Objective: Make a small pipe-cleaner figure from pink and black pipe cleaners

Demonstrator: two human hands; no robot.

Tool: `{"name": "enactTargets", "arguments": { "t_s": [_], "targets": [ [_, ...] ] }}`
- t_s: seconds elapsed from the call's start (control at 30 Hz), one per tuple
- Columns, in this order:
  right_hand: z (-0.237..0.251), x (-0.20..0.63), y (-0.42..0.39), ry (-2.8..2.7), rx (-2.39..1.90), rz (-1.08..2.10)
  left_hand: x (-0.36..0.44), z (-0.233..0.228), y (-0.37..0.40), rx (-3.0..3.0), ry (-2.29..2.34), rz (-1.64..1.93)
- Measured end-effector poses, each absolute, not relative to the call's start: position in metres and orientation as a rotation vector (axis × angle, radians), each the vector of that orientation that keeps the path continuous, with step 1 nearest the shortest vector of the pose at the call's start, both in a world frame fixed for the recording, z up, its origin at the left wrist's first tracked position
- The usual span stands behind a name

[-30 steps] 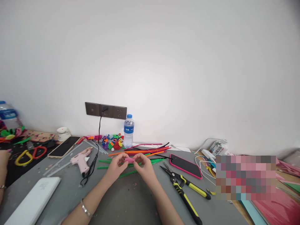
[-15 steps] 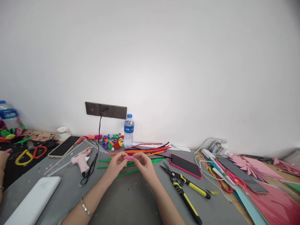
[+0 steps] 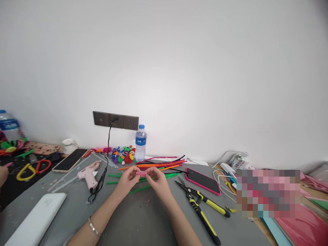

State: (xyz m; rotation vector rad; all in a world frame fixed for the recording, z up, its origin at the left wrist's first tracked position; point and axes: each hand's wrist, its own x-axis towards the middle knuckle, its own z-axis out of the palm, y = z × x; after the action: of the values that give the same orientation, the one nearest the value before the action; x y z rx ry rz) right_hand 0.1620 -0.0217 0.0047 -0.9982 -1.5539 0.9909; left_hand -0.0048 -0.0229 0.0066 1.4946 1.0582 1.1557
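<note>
My left hand and my right hand meet above the grey table, and both pinch a short pink pipe-cleaner piece between their fingertips. A silver bracelet circles my left wrist. Just behind the hands lie green sticks and a bundle of red, orange and black pipe cleaners.
A pink glue gun with a black cord lies to the left, black-and-yellow pliers and a pink-cased phone to the right. A water bottle, small colourful figures and wall sockets stand behind. Another person's hand shows at far left.
My hands have stayed nearly still, with the fingers only shifting slightly on the pink piece. The other person's hand at far left has drawn back a little.
</note>
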Motion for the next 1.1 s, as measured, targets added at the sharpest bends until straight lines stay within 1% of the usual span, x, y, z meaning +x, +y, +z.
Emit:
{"name": "enactTargets", "arguments": {
  "t_s": [0.33,0.7,0.8,0.97,1.1],
  "targets": [
    [0.009,0.161,-0.023,-1.536,-1.001,0.963,-0.007,0.001,-0.020,1.521,1.023,1.169],
    [0.007,0.164,-0.023,-1.542,-0.975,0.923,-0.003,0.007,-0.023,1.425,1.001,1.205],
    [0.006,0.165,-0.022,-1.540,-0.979,0.915,-0.003,0.009,-0.024,1.341,0.940,1.234],
    [0.005,0.164,-0.021,-1.535,-0.986,0.877,-0.007,0.015,-0.025,1.040,0.676,1.367],
    [0.003,0.166,-0.018,-1.496,-0.990,0.878,-0.011,0.022,-0.026,0.860,0.567,1.375]
  ]
}}
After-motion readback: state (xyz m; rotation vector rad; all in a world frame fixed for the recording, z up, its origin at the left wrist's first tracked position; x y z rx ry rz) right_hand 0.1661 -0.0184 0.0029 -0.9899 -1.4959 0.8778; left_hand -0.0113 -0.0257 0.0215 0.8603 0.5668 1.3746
